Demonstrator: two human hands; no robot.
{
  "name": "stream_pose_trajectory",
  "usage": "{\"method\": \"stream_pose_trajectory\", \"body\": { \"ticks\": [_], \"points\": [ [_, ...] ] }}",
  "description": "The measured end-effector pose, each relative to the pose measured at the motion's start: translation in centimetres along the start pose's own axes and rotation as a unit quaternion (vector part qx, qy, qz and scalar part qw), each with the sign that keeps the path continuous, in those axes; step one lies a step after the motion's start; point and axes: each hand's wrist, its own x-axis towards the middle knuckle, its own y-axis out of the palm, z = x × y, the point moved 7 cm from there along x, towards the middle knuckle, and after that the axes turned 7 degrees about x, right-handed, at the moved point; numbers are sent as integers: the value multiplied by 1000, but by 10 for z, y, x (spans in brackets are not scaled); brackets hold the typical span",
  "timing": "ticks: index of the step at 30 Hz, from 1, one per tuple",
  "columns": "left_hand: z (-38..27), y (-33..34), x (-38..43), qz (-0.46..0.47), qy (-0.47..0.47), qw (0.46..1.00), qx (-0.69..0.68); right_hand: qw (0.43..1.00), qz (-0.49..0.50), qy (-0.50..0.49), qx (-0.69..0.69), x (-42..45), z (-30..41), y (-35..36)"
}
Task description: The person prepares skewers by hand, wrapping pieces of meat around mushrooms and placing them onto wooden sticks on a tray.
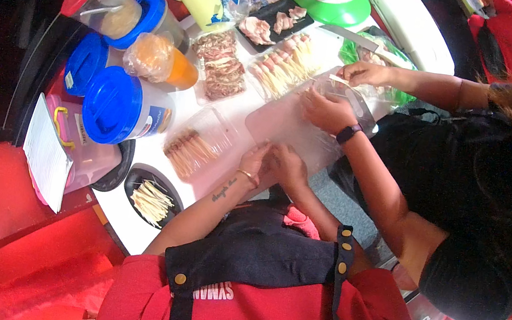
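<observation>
My left hand (254, 162) and my right hand (290, 169) meet over the near edge of a translucent cutting board (282, 114). Their fingers are bent close together, and whatever may be between them is too blurred to make out. Left of my left hand lies a clear plastic tray (223, 128) holding several skewers of rolled meat (187, 152), sticks towards me. Closer to my left forearm, a black bowl (134, 179) contains a bundle of bare wooden skewers (151, 201).
Across the board, a co-worker's hands (330, 111) handle a small pale item. Beyond are trays of sliced meat (221, 63) and meat-wrapped enoki mushrooms (284, 67), a black meat tray (286, 8), and a knife (349, 36). Blue-lidded tubs (112, 106) line the left.
</observation>
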Motion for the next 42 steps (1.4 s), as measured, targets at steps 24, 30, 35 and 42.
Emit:
{"method": "stream_pose_trajectory", "body": {
  "ticks": [24,30,35,42],
  "points": [
    [2,-8,-10,-21,-103,993,58,982,-65,144,104,4,-14,-15],
    [-8,10,-16,101,-118,983,-97,996,-37,32,72,10,17,-16],
    [-10,8,-17,82,-126,984,-99,999,-34,-1,41,10,13,-13],
    [-12,12,-20,117,-140,980,-80,833,57,283,472,0,-31,23]
  ]
}}
